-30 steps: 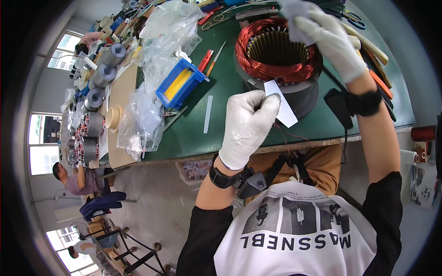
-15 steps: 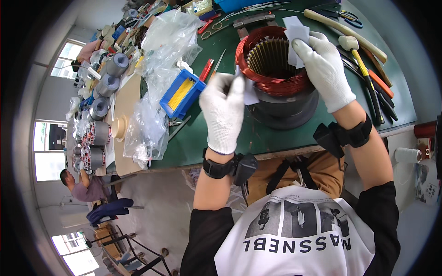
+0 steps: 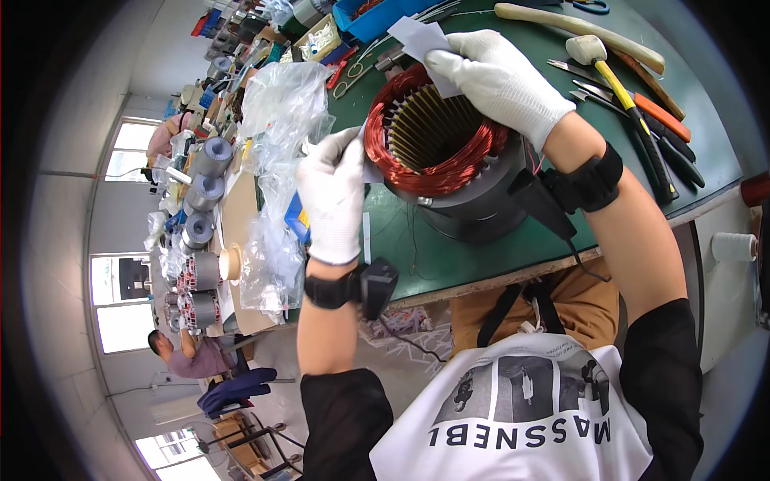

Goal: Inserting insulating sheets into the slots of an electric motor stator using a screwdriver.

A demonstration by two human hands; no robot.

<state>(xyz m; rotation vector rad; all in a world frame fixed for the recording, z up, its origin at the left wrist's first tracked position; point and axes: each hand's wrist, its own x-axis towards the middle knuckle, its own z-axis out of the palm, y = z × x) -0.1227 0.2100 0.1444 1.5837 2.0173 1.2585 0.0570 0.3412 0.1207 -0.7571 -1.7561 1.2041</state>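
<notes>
A motor stator [image 3: 481, 196] with a ring of red copper windings [image 3: 437, 176] stands tilted on the bench, its yellowish slots showing inside. My right hand [image 3: 513, 84], in a white knitted glove, is closed on white paper slips [image 3: 421, 40] above the far rim of the windings; one slip reaches down toward the coil. At the left side of the ring, my gloved left hand [image 3: 330, 196] is closed with thumb and fingers together. A white paper piece [image 3: 371, 171] shows between its fingers and the windings, partly hidden.
Right of the stator lie a white-headed mallet [image 3: 588, 50], a wooden handle [image 3: 577, 34] and an orange-handled tool [image 3: 662, 118]. Clear plastic bags [image 3: 281, 120] cover the left side, beside a blue box [image 3: 297, 218]. Scissors [image 3: 350, 80] lie farther back. A co-worker [image 3: 196, 354] sits far left.
The view has shifted, and the stator appears farther left and more tilted. Both hands have moved with it, still at its rim; my left hand now covers most of the blue box.
</notes>
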